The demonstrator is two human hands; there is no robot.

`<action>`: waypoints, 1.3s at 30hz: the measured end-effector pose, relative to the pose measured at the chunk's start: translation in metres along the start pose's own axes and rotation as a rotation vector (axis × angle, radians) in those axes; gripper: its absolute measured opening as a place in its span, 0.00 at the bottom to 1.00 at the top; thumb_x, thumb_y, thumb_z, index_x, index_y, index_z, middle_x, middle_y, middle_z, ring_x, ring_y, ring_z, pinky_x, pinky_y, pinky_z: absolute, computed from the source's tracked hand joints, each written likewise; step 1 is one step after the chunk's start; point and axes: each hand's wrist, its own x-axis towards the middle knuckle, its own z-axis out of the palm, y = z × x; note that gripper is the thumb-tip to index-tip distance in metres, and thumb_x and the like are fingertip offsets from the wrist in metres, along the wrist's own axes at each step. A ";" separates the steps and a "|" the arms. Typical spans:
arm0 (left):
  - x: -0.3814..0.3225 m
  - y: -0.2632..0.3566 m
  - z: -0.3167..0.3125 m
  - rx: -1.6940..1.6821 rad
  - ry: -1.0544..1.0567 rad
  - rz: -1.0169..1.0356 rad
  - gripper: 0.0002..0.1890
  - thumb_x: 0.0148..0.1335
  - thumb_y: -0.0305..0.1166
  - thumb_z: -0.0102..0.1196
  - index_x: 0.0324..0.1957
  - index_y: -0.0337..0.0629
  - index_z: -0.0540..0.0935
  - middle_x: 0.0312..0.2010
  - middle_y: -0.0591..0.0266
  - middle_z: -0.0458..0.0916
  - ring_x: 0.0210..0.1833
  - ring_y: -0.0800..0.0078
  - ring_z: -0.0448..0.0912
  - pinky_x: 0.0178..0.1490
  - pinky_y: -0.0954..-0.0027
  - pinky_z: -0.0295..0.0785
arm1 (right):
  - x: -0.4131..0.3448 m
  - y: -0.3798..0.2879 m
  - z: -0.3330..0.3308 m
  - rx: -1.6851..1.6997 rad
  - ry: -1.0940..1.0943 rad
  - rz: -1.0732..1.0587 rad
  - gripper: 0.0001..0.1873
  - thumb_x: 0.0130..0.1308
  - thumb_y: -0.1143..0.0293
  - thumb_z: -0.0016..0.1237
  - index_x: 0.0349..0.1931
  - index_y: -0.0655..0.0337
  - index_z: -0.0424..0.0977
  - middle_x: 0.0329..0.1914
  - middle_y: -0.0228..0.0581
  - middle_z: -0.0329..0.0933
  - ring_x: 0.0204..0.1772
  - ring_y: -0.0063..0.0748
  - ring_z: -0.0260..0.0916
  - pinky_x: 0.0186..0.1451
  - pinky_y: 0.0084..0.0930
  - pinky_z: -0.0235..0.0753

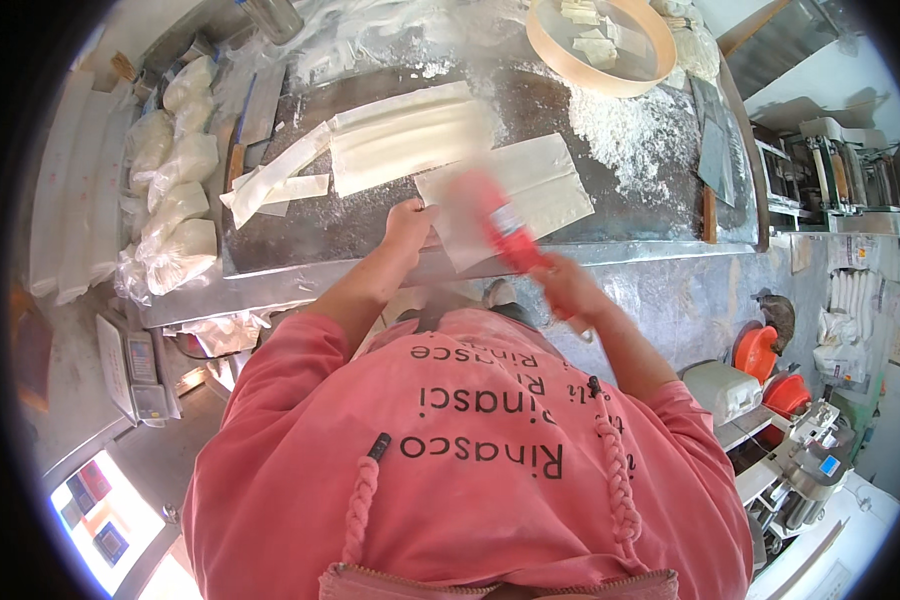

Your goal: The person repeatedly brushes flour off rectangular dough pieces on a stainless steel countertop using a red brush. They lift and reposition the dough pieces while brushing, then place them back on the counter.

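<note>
My left hand (410, 227) pinches the near left edge of a thin dough sheet (544, 180), which lies on the dark worktop with its near corner over the front edge. My right hand (572, 291) grips the handle of a red brush (504, 223). Motion blurs the brush, and its far end is over the sheet's left part; whether it touches the dough I cannot tell. Just beyond lies a stack of pale dough sheets (409, 139) with lengthwise folds. Narrow dough strips (281, 172) cross one another to the left of that stack.
Loose white flour (630, 139) covers the worktop's right side, below a round wooden sieve (673, 56) holding dough scraps. Plastic-bagged dough lumps (184, 251) line the left side. Flat blades with wooden handles (709, 214) rest at both sides. A scale (144, 367) stands at lower left.
</note>
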 end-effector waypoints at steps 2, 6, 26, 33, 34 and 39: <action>-0.011 0.007 0.000 0.097 0.037 0.036 0.08 0.55 0.27 0.51 0.36 0.33 0.75 0.22 0.66 0.72 0.20 0.77 0.74 0.25 0.74 0.73 | 0.004 0.003 -0.016 0.069 0.234 0.029 0.20 0.66 0.58 0.47 0.53 0.58 0.70 0.15 0.27 0.63 0.12 0.18 0.55 0.13 0.22 0.56; -0.022 0.029 0.005 0.571 0.149 0.073 0.10 0.54 0.28 0.52 0.38 0.35 0.75 0.23 0.56 0.75 0.26 0.63 0.78 0.31 0.64 0.74 | 0.006 -0.006 -0.059 -0.048 0.375 -0.095 0.13 0.67 0.60 0.45 0.41 0.61 0.69 0.14 0.30 0.63 0.12 0.21 0.58 0.11 0.23 0.57; 0.012 0.154 0.179 1.745 -0.901 0.897 0.19 0.55 0.40 0.58 0.45 0.39 0.73 0.32 0.55 0.77 0.40 0.54 0.75 0.43 0.56 0.69 | -0.020 0.080 -0.139 0.430 0.162 -0.162 0.11 0.71 0.62 0.40 0.36 0.60 0.64 0.12 0.32 0.61 0.09 0.21 0.56 0.12 0.19 0.55; -0.084 0.197 0.131 0.849 -0.384 0.663 0.18 0.57 0.36 0.56 0.45 0.33 0.74 0.29 0.57 0.79 0.30 0.65 0.77 0.34 0.61 0.70 | 0.001 0.042 -0.144 0.321 0.035 -0.263 0.11 0.71 0.62 0.40 0.36 0.60 0.65 0.12 0.31 0.61 0.10 0.21 0.56 0.12 0.19 0.56; -0.089 0.195 0.119 0.727 -0.289 0.590 0.18 0.58 0.36 0.56 0.46 0.33 0.74 0.30 0.58 0.79 0.32 0.67 0.78 0.35 0.63 0.70 | 0.003 0.035 -0.144 0.319 0.046 -0.269 0.11 0.71 0.62 0.40 0.36 0.60 0.65 0.12 0.31 0.61 0.10 0.21 0.55 0.12 0.19 0.56; -0.070 0.111 0.064 0.146 0.149 0.195 0.13 0.61 0.36 0.54 0.41 0.36 0.77 0.32 0.62 0.80 0.33 0.73 0.79 0.34 0.69 0.73 | 0.008 -0.004 -0.142 0.183 0.040 -0.373 0.11 0.70 0.62 0.41 0.36 0.61 0.65 0.13 0.30 0.61 0.10 0.18 0.56 0.12 0.18 0.55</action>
